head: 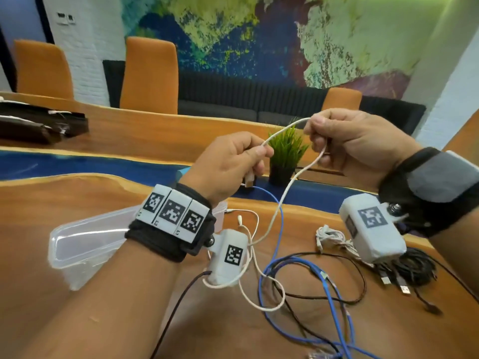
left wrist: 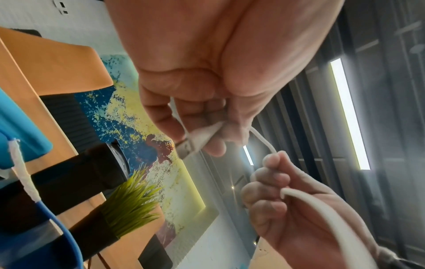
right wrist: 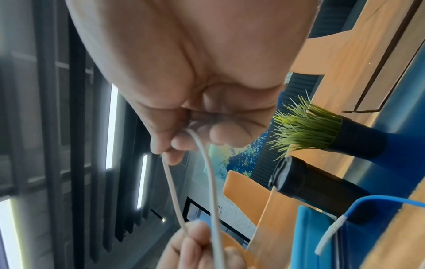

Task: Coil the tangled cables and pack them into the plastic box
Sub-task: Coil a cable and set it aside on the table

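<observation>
Above glossy wood table [head: 77,203], both hands pinching thin, smooth white cable [head: 285,130]

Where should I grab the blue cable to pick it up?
Probably the blue cable at the open loop on the table, from above. There it curves clear of the black cable; nearer you, it runs tangled with the others.

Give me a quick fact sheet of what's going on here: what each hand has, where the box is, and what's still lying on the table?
left hand: pinches the white cable near its USB plug
right hand: grips the same cable further along, held up over the table
plastic box: clear, on the wooden table, under the left wrist, no cable seen inside
still loose: blue cable, thin black cable
bundled: white bundle, black bundle
background: small potted grass plant
</observation>
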Demonstrator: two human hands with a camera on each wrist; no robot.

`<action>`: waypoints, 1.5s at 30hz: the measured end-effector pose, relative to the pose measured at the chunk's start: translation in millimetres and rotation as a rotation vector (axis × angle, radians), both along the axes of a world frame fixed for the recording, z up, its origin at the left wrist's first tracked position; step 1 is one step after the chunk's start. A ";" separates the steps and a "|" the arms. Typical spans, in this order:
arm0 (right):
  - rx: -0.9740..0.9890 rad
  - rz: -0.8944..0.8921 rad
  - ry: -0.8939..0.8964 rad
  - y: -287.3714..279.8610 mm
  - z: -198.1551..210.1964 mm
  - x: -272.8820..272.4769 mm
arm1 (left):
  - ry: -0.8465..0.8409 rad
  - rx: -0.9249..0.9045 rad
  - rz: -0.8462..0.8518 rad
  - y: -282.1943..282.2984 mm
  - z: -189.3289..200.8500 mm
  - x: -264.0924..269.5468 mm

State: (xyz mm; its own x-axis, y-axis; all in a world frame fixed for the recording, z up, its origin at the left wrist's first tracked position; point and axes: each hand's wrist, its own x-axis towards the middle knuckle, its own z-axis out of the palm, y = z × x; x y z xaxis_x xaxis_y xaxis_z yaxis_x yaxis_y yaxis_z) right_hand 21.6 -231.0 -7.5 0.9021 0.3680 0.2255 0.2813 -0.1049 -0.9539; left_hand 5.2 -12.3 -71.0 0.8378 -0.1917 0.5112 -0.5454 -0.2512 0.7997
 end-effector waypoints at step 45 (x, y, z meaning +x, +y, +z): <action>-0.040 -0.148 -0.169 36.7 -6.9 -9.4 | 0.361 -0.729 -0.527 -11.7 18.2 -20.1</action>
State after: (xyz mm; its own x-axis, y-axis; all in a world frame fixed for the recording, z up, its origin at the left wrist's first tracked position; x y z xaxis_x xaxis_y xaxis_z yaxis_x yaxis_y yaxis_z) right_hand 12.2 -194.3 -14.4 0.8976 0.2464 0.3656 0.4152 -0.1932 -0.8890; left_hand -14.9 -24.0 -52.8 0.8648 -0.3256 0.3822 -0.1371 0.5790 0.8037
